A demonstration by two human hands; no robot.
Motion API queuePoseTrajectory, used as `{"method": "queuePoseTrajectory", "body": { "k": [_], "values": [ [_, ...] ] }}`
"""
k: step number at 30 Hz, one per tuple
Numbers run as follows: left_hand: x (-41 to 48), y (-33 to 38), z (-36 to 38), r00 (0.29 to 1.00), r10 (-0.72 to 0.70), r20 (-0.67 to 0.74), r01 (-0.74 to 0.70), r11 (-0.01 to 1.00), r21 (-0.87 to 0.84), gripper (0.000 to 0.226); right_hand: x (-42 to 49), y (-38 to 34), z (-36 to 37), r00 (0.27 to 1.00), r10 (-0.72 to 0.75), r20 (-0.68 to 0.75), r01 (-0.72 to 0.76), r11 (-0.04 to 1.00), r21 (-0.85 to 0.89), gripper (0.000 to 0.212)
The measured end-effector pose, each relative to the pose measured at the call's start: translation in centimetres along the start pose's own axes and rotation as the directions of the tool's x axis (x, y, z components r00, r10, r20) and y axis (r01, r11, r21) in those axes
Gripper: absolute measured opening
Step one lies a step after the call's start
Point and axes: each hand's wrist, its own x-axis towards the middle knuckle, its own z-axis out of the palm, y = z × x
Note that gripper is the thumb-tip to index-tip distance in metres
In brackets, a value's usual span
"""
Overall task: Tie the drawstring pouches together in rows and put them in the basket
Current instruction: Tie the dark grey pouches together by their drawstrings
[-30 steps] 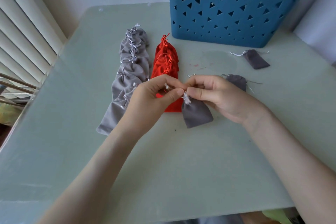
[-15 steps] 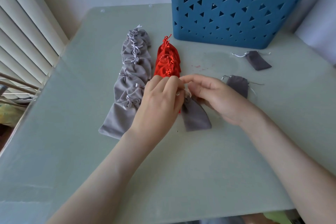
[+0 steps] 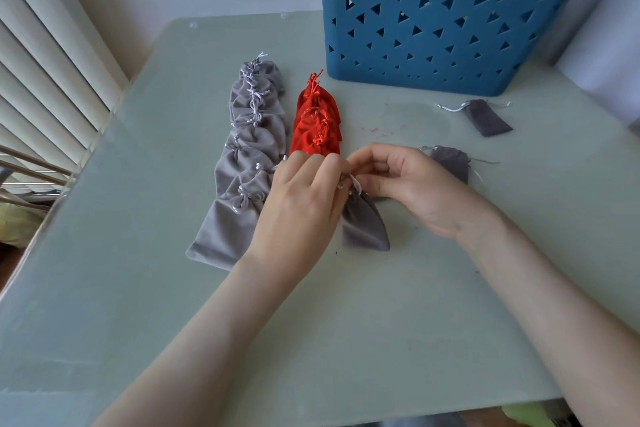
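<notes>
A dark grey pouch (image 3: 363,225) lies mid-table with its gathered neck and white drawstring between my hands. My left hand (image 3: 301,204) pinches the drawstring at the neck from the left. My right hand (image 3: 405,184) pinches the same string from the right, fingers curled. A second dark grey pouch (image 3: 450,161) lies just behind my right hand, partly hidden by it. A third (image 3: 488,118) lies farther right. A tied row of light grey pouches (image 3: 246,156) and a tied row of red pouches (image 3: 317,121) lie to the left. The blue basket (image 3: 443,21) stands at the back.
The pale green table (image 3: 346,322) ends in a front edge near my forearms. Window blinds (image 3: 45,80) run along the left side. A white wall or panel (image 3: 602,55) rises at the far right beside the basket.
My hands have stayed at the pouch's neck, working the white drawstring. The left hand turned over the neck, then shifted slightly left, so the string loop shows between the fingertips.
</notes>
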Motion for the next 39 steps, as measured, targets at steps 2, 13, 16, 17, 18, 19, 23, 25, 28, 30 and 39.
{"method": "queuePoseTrajectory", "body": {
  "k": [2, 13, 16, 17, 18, 19, 23, 25, 28, 30, 39],
  "values": [
    [0.0, 0.0, -0.1, 1.000, 0.005, 0.008, -0.005, 1.000, -0.022, 0.017, -0.1, -0.1, 0.0, 1.000, 0.000, 0.010, 0.000, 1.000, -0.022, 0.023],
    [-0.2, -0.8, 0.0, 0.998, -0.059, 0.027, 0.060, 0.996, -0.060, 0.018, -0.2, 0.2, -0.5, 0.996, -0.013, -0.089, -0.005, 0.982, -0.191, 0.032],
    [-0.2, -0.6, 0.0, 0.998, -0.052, 0.032, 0.054, 0.995, -0.086, 0.019, -0.3, -0.2, -0.5, 0.999, 0.002, -0.043, -0.010, 0.985, -0.171, 0.032],
    [-0.1, -0.5, 0.1, 0.998, -0.045, 0.035, 0.048, 0.994, -0.095, 0.020, -0.3, -0.3, -0.5, 1.000, 0.012, -0.015, -0.015, 0.982, -0.190, 0.032],
    [-0.1, -0.5, 0.1, 0.999, -0.039, 0.037, 0.042, 0.994, -0.101, 0.019, -0.3, -0.3, -0.4, 1.000, 0.023, 0.008, -0.021, 0.980, -0.197, 0.030],
    [-0.1, -0.5, 0.1, 0.999, -0.035, 0.038, 0.039, 0.994, -0.102, 0.018, -0.3, -0.3, -0.3, 0.999, 0.033, 0.022, -0.028, 0.981, -0.191, 0.029],
    [-0.1, -0.5, 0.1, 0.999, -0.024, 0.034, 0.027, 0.995, -0.095, 0.017, -0.3, -0.3, -0.3, 0.999, 0.037, -0.002, -0.037, 0.986, -0.160, 0.020],
    [-0.1, -0.4, 0.0, 0.999, -0.010, 0.036, 0.014, 0.994, -0.104, 0.017, -0.2, -0.3, -0.3, 0.999, 0.036, -0.010, -0.037, 0.985, -0.170, 0.017],
    [-0.1, -0.3, -0.2, 1.000, 0.001, 0.022, 0.001, 0.997, -0.083, 0.021, -0.2, 0.1, -0.3, 0.998, 0.027, -0.057, -0.043, 0.955, -0.292, 0.016],
    [-0.1, -0.4, -0.4, 1.000, -0.018, 0.014, 0.019, 0.998, -0.057, 0.021, -0.1, 0.2, -0.3, 0.993, -0.008, -0.120, -0.043, 0.906, -0.421, 0.019],
    [-0.2, -0.4, -0.5, 0.958, -0.216, 0.190, 0.243, 0.961, -0.130, 0.028, -0.8, -0.4, -1.3, 0.989, -0.048, -0.142, -0.073, 0.674, -0.735, 0.023]
  ]
}}
